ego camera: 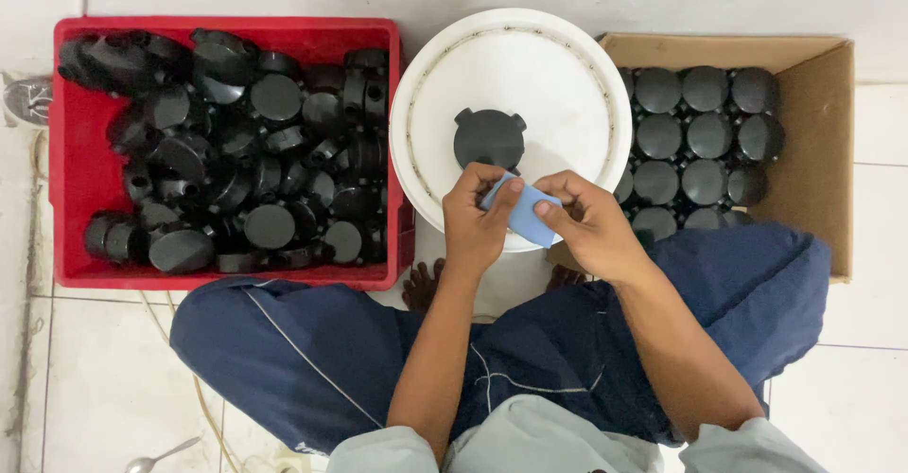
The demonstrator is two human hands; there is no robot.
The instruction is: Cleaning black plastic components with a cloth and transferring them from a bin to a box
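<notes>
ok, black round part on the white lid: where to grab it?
The black round part lies flat on the white lid, tabs sticking out at its rim. Probably best from above, fingers across the rim between tabs, on the far side clear of both hands holding the blue piece.

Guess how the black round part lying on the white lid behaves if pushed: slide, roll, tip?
The black round part lies flat on the white lid, so it would probably slide, not roll. Its low, wide shape makes tipping unlikely. It looks like moulded plastic with side tabs, so likely stiff and light; the tabs may snag.
</notes>
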